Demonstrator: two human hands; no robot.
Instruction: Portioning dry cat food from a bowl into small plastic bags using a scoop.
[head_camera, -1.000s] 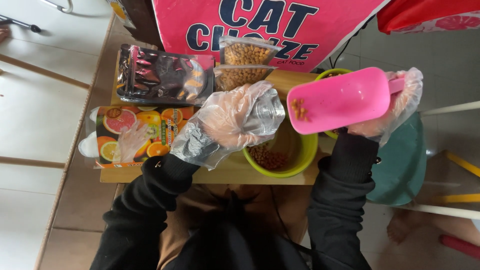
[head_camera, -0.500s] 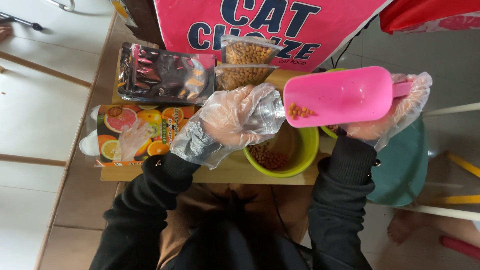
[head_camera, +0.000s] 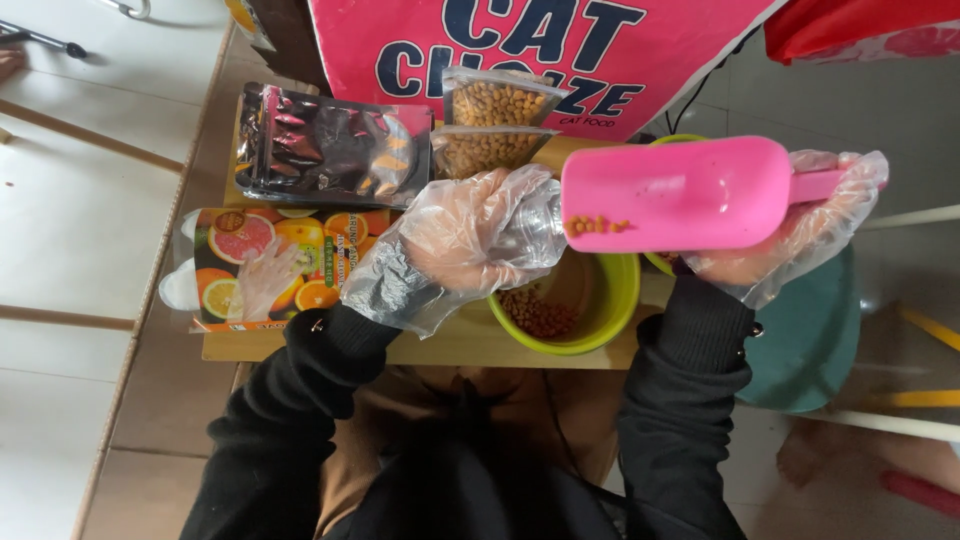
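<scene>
we look down from our own head at 2 hands, both in thin clear plastic gloves over black sleeves. our right hand (head_camera: 800, 225), on the right of the scene, is closed around the handle of a bright pink plastic scoop (head_camera: 680, 195), held level above the table. a small cluster of orange-brown pet food pellets (head_camera: 595, 225) sits at the scoop's left end; most of the scoop looks bare. our left hand (head_camera: 470, 235) is raised just beside that end, fingers curled around what seems to be a small clear plastic bag; we cannot tell how firm the grasp is, or whether the bag's mouth is open.

below the hands stands a round lime-green plastic bowl (head_camera: 610, 305) at the near edge of a small wooden table (head_camera: 440, 345), with a shallow layer of pellets in its bottom.

at the far side of the table, 2 clear pouches filled with pellets (head_camera: 495, 120) lean against a big pink printed feed sack (head_camera: 560, 50). to their left lies a stack of dark glossy zip pouches (head_camera: 330, 150), and nearer us a flat orange packet printed with citrus slices (head_camera: 255, 265).

we judge that 2 pouches are done, and that the dark pouches and the bowl's remaining pellets are what is left.
</scene>
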